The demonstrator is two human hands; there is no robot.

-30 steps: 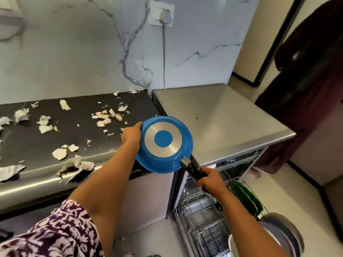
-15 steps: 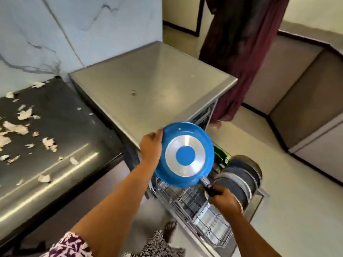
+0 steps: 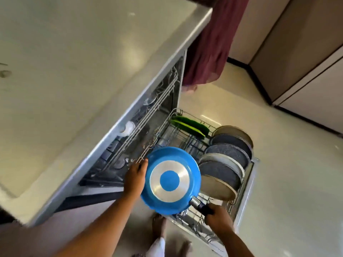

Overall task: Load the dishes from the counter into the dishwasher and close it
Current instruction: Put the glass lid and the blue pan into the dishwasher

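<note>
A round blue frying pan (image 3: 170, 179) with a silver disc on its base was held bottom-up over the pulled-out wire lower rack (image 3: 187, 140) of the open dishwasher (image 3: 130, 115). The left hand (image 3: 135, 176) gripped its rim at nine o'clock, fingers curled behind it. The right hand (image 3: 218, 217) was closed around the black handle (image 3: 203, 208) at five o'clock. Grey speckled plates (image 3: 222, 173) stood on edge at three o'clock, green plates (image 3: 189, 125) at twelve.
</note>
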